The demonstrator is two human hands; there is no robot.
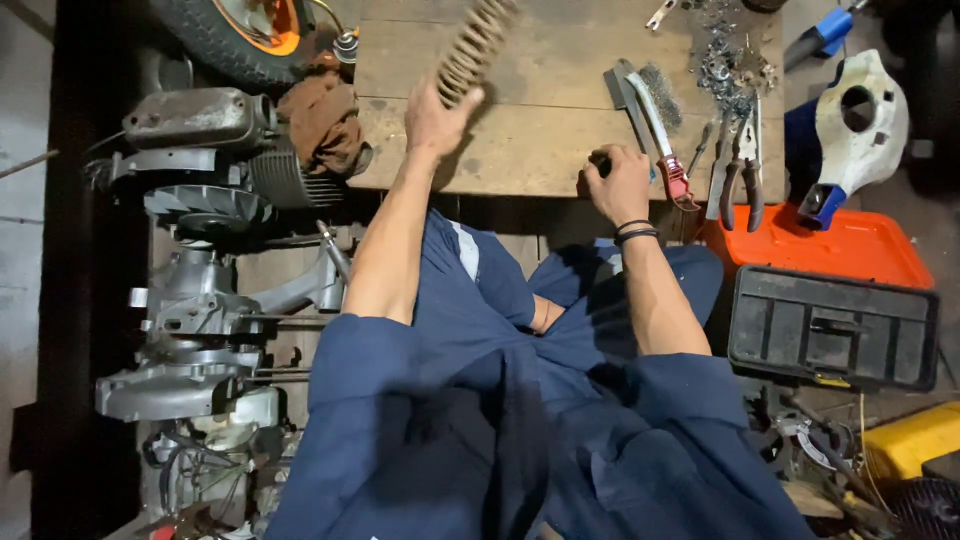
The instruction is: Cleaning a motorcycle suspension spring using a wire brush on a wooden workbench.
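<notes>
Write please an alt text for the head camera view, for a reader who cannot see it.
Seen from above, a person in blue overalls holds a rusty coil spring up in the left hand over a wooden board, while the right hand grips a small dark object. A grey engine lies to the left; pliers and a black toolbox to the right.

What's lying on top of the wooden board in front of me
On the wooden board: a wire brush, pliers, a heap of small metal parts. The left hand lifts a coil spring. What the right hand covers is hidden.
</notes>
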